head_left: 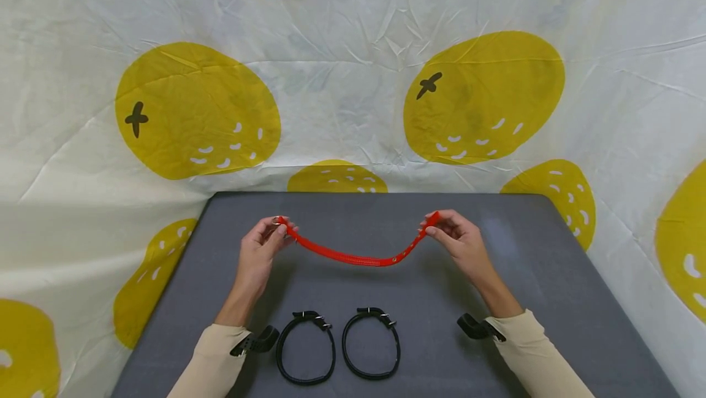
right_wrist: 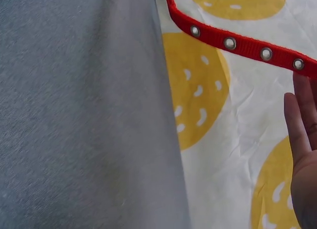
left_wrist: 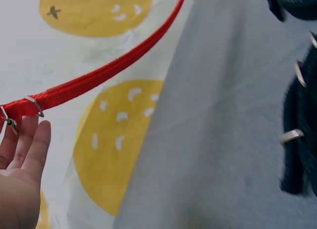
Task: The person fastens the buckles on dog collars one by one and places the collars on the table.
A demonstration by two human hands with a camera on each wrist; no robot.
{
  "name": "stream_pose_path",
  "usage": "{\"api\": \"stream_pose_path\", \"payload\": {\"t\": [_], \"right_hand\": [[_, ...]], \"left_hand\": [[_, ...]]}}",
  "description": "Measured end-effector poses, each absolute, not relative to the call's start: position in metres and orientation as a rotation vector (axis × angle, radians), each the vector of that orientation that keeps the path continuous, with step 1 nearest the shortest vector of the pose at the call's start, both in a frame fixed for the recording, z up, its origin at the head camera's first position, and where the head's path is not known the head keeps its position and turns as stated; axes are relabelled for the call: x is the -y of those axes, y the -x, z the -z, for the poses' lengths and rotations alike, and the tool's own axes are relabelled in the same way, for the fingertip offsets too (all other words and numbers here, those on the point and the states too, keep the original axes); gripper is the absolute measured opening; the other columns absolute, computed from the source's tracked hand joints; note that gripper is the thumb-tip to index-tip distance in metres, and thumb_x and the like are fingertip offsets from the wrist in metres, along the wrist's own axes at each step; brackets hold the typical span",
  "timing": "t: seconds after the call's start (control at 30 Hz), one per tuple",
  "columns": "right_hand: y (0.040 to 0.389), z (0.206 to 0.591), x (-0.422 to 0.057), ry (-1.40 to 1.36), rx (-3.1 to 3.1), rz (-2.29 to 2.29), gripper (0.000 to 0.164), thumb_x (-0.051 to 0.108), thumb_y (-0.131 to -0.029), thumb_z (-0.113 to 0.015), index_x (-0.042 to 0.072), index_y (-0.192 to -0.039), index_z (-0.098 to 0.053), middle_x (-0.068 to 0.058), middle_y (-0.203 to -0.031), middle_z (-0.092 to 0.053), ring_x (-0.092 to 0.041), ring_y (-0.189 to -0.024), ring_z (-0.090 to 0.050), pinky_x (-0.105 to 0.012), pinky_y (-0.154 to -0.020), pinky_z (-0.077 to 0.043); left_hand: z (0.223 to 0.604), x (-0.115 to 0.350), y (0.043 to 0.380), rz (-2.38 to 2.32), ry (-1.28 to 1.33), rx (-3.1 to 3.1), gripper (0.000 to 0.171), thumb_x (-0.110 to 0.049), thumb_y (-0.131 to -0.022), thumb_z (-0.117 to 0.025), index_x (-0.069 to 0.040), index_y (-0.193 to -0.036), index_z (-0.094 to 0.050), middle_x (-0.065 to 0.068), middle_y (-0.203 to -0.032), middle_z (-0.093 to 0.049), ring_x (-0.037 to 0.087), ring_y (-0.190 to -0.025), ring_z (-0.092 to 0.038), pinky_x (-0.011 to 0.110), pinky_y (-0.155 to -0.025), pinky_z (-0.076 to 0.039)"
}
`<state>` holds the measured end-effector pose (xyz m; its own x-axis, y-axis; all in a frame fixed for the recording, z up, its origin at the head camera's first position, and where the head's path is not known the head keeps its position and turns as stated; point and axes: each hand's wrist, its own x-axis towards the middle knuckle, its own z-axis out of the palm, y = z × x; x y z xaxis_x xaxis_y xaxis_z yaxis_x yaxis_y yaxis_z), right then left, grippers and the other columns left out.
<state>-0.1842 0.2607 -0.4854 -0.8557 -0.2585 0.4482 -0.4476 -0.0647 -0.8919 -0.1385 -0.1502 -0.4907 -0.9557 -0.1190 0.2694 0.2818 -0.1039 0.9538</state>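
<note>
A red pet collar (head_left: 353, 258) hangs in a shallow curve between the two hands, above the table. The left hand (head_left: 261, 244) pinches its buckle end, where metal fittings show in the left wrist view on the red strap (left_wrist: 99, 76). At the other end, the right hand (head_left: 458, 241) pinches the tip. Metal eyelets line that half of the strap (right_wrist: 247, 49) in the right wrist view. Two black collars, a left one (head_left: 280, 355) and a right one (head_left: 398, 355), lie buckled into loops on the table, nearer the person.
The dark grey table (head_left: 430, 300) ends at a far edge just beyond the hands. Behind it hangs a white cloth (head_left: 342, 103) printed with yellow fruit shapes. A black wrist strap sits on each sleeve.
</note>
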Motion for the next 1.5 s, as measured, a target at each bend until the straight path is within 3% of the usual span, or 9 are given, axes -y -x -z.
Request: {"api": "stream_pose_path", "payload": {"t": [0.23, 0.4, 0.57, 0.67, 0.83, 0.97, 1.1, 1.3, 1.5], "right_hand": [[0.185, 0.474, -0.246, -0.889, 2.002, -1.987, 0.034, -0.015, -0.091, -0.065, -0.006, -0.124, -0.065, -0.018, -0.109, -0.070, -0.028, -0.094, -0.074, -0.034, -0.089, -0.057], [0.184, 0.463, -0.237, -0.968, 2.031, -1.914, 0.042, -0.016, -0.091, -0.064, -0.002, -0.130, -0.066, -0.014, -0.119, -0.067, -0.028, -0.095, -0.073, -0.034, -0.092, -0.056], [0.183, 0.455, -0.231, -0.944, 2.085, -1.838, 0.043, -0.013, -0.089, -0.068, 0.004, -0.129, -0.068, -0.016, -0.109, -0.069, -0.026, -0.091, -0.073, -0.033, -0.087, -0.058], [0.181, 0.450, -0.226, -0.936, 2.073, -1.825, 0.043, -0.015, -0.087, -0.069, 0.002, -0.127, -0.069, -0.022, -0.103, -0.070, -0.024, -0.090, -0.073, -0.030, -0.084, -0.059], [0.173, 0.432, -0.216, -1.010, 2.037, -1.782, 0.040, -0.019, -0.084, -0.069, -0.007, -0.122, -0.069, -0.029, -0.104, -0.067, -0.021, -0.091, -0.072, -0.027, -0.080, -0.059], [0.168, 0.419, -0.209, -1.056, 2.060, -1.703, 0.036, -0.014, -0.084, -0.073, -0.005, -0.118, -0.071, -0.021, -0.104, -0.070, -0.019, -0.089, -0.069, -0.026, -0.074, -0.059], [0.165, 0.410, -0.203, -1.127, 2.056, -1.623, 0.033, -0.014, -0.083, -0.075, -0.004, -0.114, -0.074, -0.017, -0.102, -0.070, -0.018, -0.086, -0.068, -0.028, -0.071, -0.060], [0.162, 0.399, -0.194, -1.222, 2.034, -1.530, 0.032, -0.017, -0.079, -0.075, -0.005, -0.110, -0.074, -0.015, -0.099, -0.070, -0.017, -0.086, -0.069, -0.032, -0.072, -0.060], [0.165, 0.398, -0.187, -1.293, 1.964, -1.469, 0.035, -0.020, -0.074, -0.077, -0.006, -0.106, -0.075, -0.014, -0.097, -0.070, -0.022, -0.082, -0.069, -0.024, -0.068, -0.056]], "left_hand": [[0.472, 0.133, 0.142, 2.088, 0.248, 1.839, 0.032, -0.008, -0.099, -0.066, 0.011, -0.124, -0.061, 0.009, -0.113, -0.072, 0.024, -0.100, -0.074, 0.033, -0.088, -0.058], [0.463, 0.123, 0.144, 2.013, 0.335, 1.814, 0.022, -0.005, -0.098, -0.066, 0.006, -0.117, -0.068, 0.012, -0.116, -0.069, 0.027, -0.097, -0.073, 0.035, -0.087, -0.059], [0.456, 0.115, 0.145, 1.999, 0.401, 1.812, 0.022, -0.004, -0.097, -0.067, 0.004, -0.117, -0.070, 0.016, -0.118, -0.066, 0.033, -0.098, -0.071, 0.036, -0.088, -0.058], [0.451, 0.110, 0.145, 2.010, 0.400, 1.828, 0.025, -0.002, -0.095, -0.068, 0.004, -0.120, -0.070, 0.020, -0.116, -0.068, 0.033, -0.098, -0.072, 0.035, -0.089, -0.058], [0.442, 0.101, 0.144, 1.988, 0.420, 1.905, 0.031, -0.005, -0.094, -0.071, -0.002, -0.126, -0.069, 0.022, -0.111, -0.070, 0.024, -0.097, -0.074, 0.034, -0.090, -0.057], [0.435, 0.095, 0.145, 1.943, 0.471, 1.956, 0.030, -0.007, -0.094, -0.072, -0.005, -0.124, -0.071, 0.017, -0.110, -0.072, 0.026, -0.098, -0.072, 0.033, -0.090, -0.058], [0.431, 0.087, 0.146, 1.862, 0.529, 2.015, 0.027, -0.005, -0.094, -0.072, -0.007, -0.120, -0.072, 0.009, -0.109, -0.071, 0.020, -0.096, -0.070, 0.029, -0.087, -0.058], [0.424, 0.074, 0.144, 1.808, 0.625, 2.074, 0.028, -0.004, -0.093, -0.072, -0.008, -0.121, -0.073, 0.009, -0.108, -0.067, 0.018, -0.093, -0.068, 0.029, -0.083, -0.059], [0.417, 0.062, 0.142, 1.707, 0.704, 2.147, 0.030, -0.002, -0.093, -0.072, -0.008, -0.122, -0.073, 0.007, -0.107, -0.068, 0.018, -0.091, -0.065, 0.032, -0.077, -0.059]]}}
